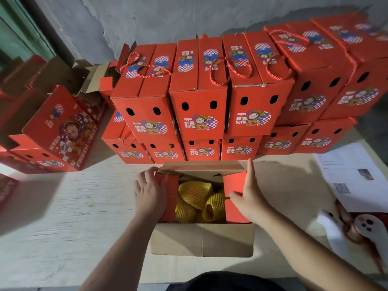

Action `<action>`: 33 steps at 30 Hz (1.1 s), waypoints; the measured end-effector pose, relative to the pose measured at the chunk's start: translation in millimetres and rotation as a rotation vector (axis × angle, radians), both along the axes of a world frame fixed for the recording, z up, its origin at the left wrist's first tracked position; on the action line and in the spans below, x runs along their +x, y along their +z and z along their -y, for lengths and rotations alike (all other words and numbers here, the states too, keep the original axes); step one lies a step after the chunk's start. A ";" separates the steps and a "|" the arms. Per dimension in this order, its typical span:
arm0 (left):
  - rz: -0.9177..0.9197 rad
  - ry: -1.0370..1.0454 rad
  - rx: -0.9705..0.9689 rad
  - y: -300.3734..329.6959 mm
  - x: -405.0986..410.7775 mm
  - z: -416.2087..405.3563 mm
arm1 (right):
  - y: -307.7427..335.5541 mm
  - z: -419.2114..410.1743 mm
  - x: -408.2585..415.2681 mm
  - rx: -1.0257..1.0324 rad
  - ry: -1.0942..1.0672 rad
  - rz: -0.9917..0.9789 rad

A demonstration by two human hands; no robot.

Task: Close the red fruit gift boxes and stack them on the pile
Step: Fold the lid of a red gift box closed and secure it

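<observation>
Sitting on the counter [63, 217] right in front of us, the open box [201, 238] shows yellow wrapped fruit [194, 194] inside. Our left hand [150, 192] lies flat on the box's left red flap [168, 198], fingers straight. Our right hand [248, 194] presses the right red flap [235, 181] with straight fingers too. Behind the box, the pile [199, 106] of closed red boxes stands two layers high. Right of the box lie white papers [352, 175].

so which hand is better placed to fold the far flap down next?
Probably left hand: its fingertips already touch the far flap at its corner, while the right hand lies on the right side flap.
</observation>
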State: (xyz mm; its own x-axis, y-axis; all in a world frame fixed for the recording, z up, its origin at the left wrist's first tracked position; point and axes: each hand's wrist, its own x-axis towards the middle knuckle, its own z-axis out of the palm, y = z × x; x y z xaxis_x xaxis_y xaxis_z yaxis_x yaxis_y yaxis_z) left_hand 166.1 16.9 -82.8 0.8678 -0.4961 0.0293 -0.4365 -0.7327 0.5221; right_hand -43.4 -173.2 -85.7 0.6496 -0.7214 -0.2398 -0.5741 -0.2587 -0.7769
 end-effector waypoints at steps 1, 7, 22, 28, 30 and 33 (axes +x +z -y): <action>-0.047 -0.034 -0.030 -1.5 0.5 -0.6 | -1.7 1.6 1.0 0.102 -0.023 -0.002; -0.531 0.059 -0.372 7.4 9.4 -6.7 | -8.9 -6.0 3.2 0.024 -0.125 0.187; -0.255 -0.114 -0.336 -2.6 5.7 -21.2 | -12.1 4.4 -25.1 -0.145 0.122 0.409; -0.177 -0.276 -0.077 -14.9 23.1 -18.7 | -10.2 6.8 -53.3 -0.190 0.326 0.305; -0.262 -0.263 -0.117 -16.2 26.1 -20.9 | -15.4 7.6 -71.3 -0.211 0.370 0.301; -0.422 -0.235 -0.193 -13.0 27.4 -19.9 | -22.6 9.9 -93.1 -0.174 0.474 0.163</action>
State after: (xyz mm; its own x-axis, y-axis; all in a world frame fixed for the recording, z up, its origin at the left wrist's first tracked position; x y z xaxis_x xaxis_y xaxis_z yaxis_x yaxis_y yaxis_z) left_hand 193.5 36.8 -95.8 0.6897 -0.6990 -0.1893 -0.2995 -0.5134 0.8042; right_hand -136.6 -183.2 -108.3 0.9328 -0.3601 -0.0114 -0.2386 -0.5938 -0.7685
